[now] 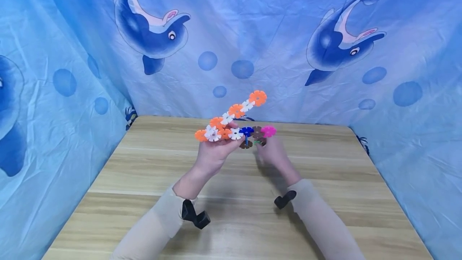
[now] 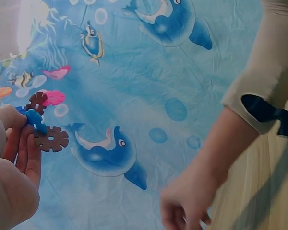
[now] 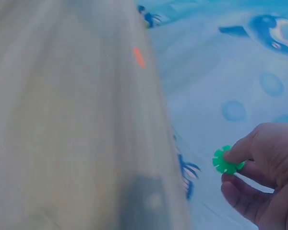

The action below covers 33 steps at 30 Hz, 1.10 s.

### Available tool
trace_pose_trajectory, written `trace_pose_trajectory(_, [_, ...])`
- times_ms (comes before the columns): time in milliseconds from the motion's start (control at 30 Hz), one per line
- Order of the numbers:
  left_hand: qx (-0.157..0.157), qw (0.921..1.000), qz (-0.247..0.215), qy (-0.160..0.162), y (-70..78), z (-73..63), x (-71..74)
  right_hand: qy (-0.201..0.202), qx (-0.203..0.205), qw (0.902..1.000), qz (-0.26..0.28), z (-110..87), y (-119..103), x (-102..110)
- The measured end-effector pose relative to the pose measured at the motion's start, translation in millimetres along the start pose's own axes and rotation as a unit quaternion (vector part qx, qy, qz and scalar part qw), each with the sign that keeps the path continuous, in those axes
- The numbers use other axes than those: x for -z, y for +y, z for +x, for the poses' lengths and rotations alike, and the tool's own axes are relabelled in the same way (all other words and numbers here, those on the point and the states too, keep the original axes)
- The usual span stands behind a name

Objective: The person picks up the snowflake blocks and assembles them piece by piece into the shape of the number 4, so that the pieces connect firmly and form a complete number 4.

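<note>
My left hand (image 1: pixel 213 155) grips an assembly of interlocking flower-shaped plastic discs (image 1: pixel 236 111). Orange and white discs alternate along a slanting upper arm and a lower row. The right end carries a blue disc (image 1: pixel 247 131), brown discs (image 2: pixel 51 139) and a pink disc (image 1: pixel 268 131). A lighter blue disc (image 2: pixel 36 120) shows by the left fingertips in the left wrist view. Between thumb and fingers, my right hand (image 3: pixel 273 167) pinches a loose green disc (image 3: pixel 225 160). In the head view that hand is blurred, just right of the assembly, and mostly hides the green disc.
A wood-grain table (image 1: pixel 231 220) lies under both hands. Blue curtains (image 1: pixel 274 19) printed with dolphins stand behind and at both sides. Black straps with mounts (image 1: pixel 195 214) sit on both wrists, over pale sleeves.
</note>
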<state>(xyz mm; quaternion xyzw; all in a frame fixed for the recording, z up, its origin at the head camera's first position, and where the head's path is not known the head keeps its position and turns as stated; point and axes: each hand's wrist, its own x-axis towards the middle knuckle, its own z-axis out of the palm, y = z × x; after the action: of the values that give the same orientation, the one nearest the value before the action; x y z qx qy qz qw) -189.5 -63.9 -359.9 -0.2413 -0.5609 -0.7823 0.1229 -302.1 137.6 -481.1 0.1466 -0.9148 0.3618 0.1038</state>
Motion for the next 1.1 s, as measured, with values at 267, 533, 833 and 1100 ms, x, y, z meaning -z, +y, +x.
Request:
trace_pose_trajectory(267, [0.006,0.9999,0.013,-0.007,-1.0,0.5,0.7,0.090,0.029,0.9873,0.127,10.9,-4.0,52.7])
trace_pose_trajectory(533, [-0.006,0.9987,0.047,-0.017,-3.5,3.9,2.8,0.138,0.068,0.9558,0.251,9.3,-45.1,101.6])
trace_pose_trajectory(833, [0.011,0.9989,0.044,-0.013,-9.6,4.8,3.7,0.125,0.126,0.9372,0.300,-22.1,-107.5,148.5])
trace_pose_trajectory(1100, [-0.011,0.9946,0.103,-0.004,-16.1,3.9,3.0,0.110,0.174,0.9506,0.232,-45.9,-154.7,149.4])
